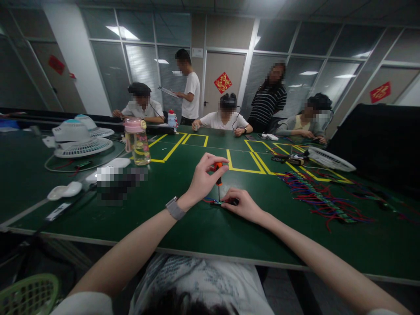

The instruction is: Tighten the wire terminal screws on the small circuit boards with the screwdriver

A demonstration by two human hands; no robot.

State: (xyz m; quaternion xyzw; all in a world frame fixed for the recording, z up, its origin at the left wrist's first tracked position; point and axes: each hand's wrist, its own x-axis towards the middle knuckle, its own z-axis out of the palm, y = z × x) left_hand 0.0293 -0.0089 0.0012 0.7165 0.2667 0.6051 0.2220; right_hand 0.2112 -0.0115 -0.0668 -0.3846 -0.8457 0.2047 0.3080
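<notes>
My left hand (pixel 206 175), with a grey watch band (pixel 176 208) on its wrist, grips the handle of an orange and black screwdriver (pixel 219 179) between thumb and fingers. The screwdriver stands upright, its thin shaft pointing down at a small green circuit board (pixel 216 202) on the table. Red and blue wires show at the board's left end. My right hand (pixel 241 204) lies low on the table, its thumb and fingers closed on the board's right side. The fingers partly cover the board, and whether the tip sits in a screw cannot be made out.
Several wired circuit boards (pixel 320 197) lie in a row to the right on the green table (pixel 157 232). A pink-lidded bottle (pixel 138 142), white fan parts (pixel 82 146) and a white case (pixel 64 191) are at left. Several people sit or stand across the table.
</notes>
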